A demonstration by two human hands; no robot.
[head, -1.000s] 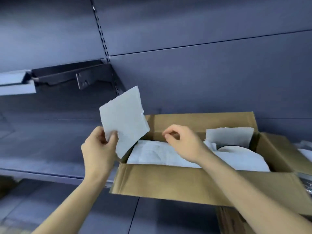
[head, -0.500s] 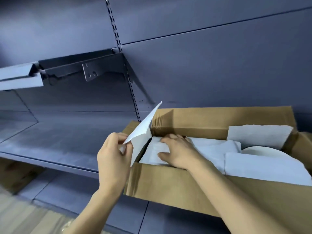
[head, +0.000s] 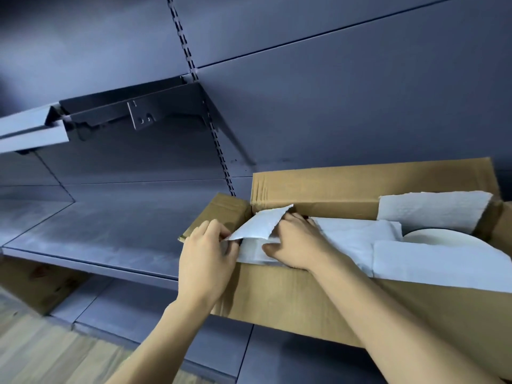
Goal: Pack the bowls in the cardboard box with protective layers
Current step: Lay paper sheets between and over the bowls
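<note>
You face grey metal shelving; the open cardboard box sits on its lower shelf, at your right. White padding sheets cover the box's contents, and a white bowl shows between them at the right end. Your left hand pinches the near corner of a torn paper sheet over the box's left end. Your right hand curls at its right edge, thumb on the padding; its grip is unclear.

Single head-worn wide-angle view; faces forward-down, close over cardboard box, grey shelving beyond.
</note>
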